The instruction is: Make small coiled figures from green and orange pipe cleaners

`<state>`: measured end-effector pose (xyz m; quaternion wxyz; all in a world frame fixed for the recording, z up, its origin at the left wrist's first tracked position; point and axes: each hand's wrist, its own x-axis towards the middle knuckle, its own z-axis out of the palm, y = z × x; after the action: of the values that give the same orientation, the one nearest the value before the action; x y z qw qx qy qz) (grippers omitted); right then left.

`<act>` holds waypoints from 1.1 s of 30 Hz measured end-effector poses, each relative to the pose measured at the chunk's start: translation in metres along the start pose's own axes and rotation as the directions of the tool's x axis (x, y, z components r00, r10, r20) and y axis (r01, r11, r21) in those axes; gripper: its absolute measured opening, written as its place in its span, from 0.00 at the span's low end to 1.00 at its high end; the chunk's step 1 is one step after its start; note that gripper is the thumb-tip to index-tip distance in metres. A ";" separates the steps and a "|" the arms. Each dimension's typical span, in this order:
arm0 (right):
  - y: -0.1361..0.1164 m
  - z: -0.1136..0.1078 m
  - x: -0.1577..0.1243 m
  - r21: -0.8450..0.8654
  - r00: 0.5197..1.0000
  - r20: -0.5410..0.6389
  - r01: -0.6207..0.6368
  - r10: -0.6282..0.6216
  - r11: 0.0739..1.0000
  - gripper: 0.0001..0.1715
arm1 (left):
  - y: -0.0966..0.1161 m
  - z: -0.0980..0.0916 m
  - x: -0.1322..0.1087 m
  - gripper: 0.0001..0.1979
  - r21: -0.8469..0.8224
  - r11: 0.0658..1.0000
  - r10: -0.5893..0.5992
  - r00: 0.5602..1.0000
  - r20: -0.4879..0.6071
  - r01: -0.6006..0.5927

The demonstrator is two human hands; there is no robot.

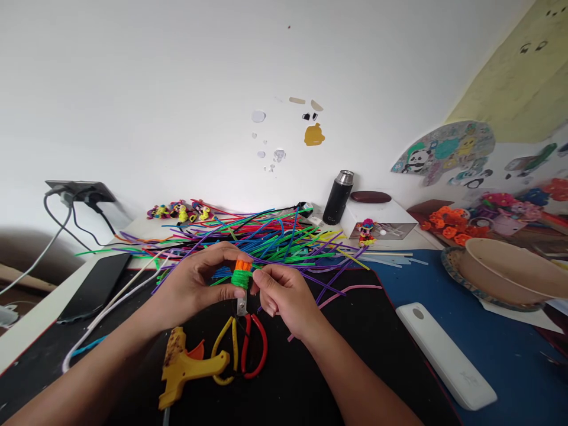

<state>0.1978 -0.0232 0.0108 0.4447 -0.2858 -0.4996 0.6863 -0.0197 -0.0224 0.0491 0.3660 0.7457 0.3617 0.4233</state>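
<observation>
My left hand (195, 281) pinches a small bundle of orange pipe cleaners wrapped in a green pipe cleaner coil (241, 278), with the orange part above the green. Close against its right side, my right hand (281, 293) is closed, thumb and forefinger pressed together at the green pipe cleaner's end. Below the hands, scissors (256, 349) with one red and one yellow handle lie on the black mat (310, 378), their blades partly hidden. A yellow glue gun (186, 367) rests to their left, near my left forearm.
Many colourful pipe cleaners (275, 236) are heaped at the back. A phone (95, 287) lies left. A black thermos (338, 198) stands by a white box (377, 216). A white power bank (446, 355) and a beige bowl (510, 266) are right. Small figures (180, 211) sit back left.
</observation>
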 end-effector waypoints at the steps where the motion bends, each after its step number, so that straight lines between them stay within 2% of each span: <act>1: 0.000 0.000 0.000 0.003 1.000 0.000 0.009 -0.009 1.000 0.29 | -0.001 0.000 0.001 0.16 -0.012 1.000 0.001 1.000 0.003 -0.001; 9: 0.003 -0.001 0.000 -0.006 1.000 -0.006 0.026 -0.026 1.000 0.29 | -0.008 -0.002 0.000 0.18 -0.063 0.998 -0.022 1.000 0.003 0.022; 15: 0.000 0.002 -0.002 0.038 1.000 0.008 0.005 -0.005 0.999 0.31 | -0.005 0.002 -0.004 0.19 -0.196 0.979 -0.057 0.998 0.015 0.059; 19: 0.003 0.002 -0.001 0.085 0.999 0.028 -0.021 0.019 0.996 0.31 | -0.006 0.013 -0.005 0.19 -0.345 0.933 -0.103 0.994 0.026 0.105; 23: 0.006 0.001 -0.001 0.121 0.996 0.058 -0.068 0.062 0.990 0.31 | -0.002 0.024 -0.005 0.18 -0.457 0.884 -0.112 0.994 -0.007 0.096; 26: 0.008 0.001 -0.002 0.138 0.993 0.078 -0.096 0.085 0.986 0.32 | 0.003 0.028 -0.005 0.19 -0.515 0.850 -0.118 0.993 0.010 0.106; 29: 0.009 0.002 -0.002 0.180 0.988 0.131 -0.109 0.086 0.978 0.33 | 0.003 0.030 -0.006 0.20 -0.561 0.818 -0.127 0.991 0.040 0.128; 33: 0.011 0.002 -0.003 0.238 0.970 0.233 -0.125 0.068 0.963 0.32 | -0.005 0.036 -0.009 0.23 -0.639 0.754 -0.178 0.984 0.020 0.150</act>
<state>0.1940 -0.0275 0.0014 0.3842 -0.1726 -0.4408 0.7926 0.0082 -0.0364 0.0282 0.6253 0.5334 0.2680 0.5026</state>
